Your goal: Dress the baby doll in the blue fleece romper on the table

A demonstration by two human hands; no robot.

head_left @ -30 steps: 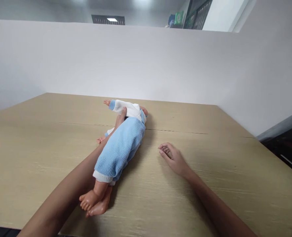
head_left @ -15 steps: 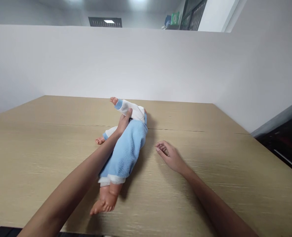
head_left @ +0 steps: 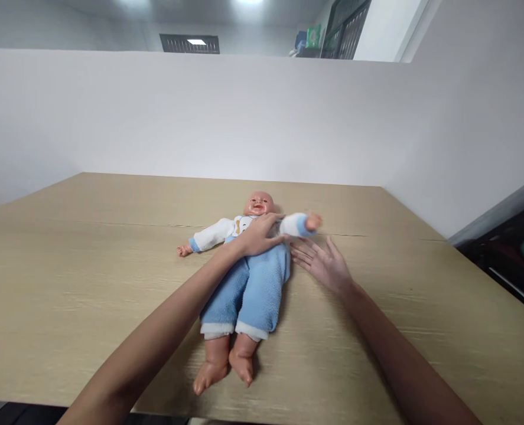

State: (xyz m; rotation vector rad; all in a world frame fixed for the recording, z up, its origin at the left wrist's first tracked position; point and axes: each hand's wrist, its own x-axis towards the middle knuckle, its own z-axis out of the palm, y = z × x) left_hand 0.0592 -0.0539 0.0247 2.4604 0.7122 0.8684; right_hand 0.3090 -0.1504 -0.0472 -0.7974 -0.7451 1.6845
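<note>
A baby doll in a white top and light blue overalls with white cuffs lies on its back, head to the far side and bare feet toward me. Across its chest lies my left hand, gripping the torso at the side and hiding part of the bib. The doll's arm on the right is raised and slightly blurred. Beside the doll's waist, my right hand is open, fingers stretched toward the doll and the palm partly showing. Whether its fingertips touch the doll I cannot tell.
The doll rests on a wide wooden table with a seam running across it. A white wall rises behind the far edge. Dark items stand beyond the table's right edge.
The doll has rolled from its side onto its back, and its face now shows. My left hand has shifted right onto its chest. My right hand has opened from a loose curl and moved slightly right.
</note>
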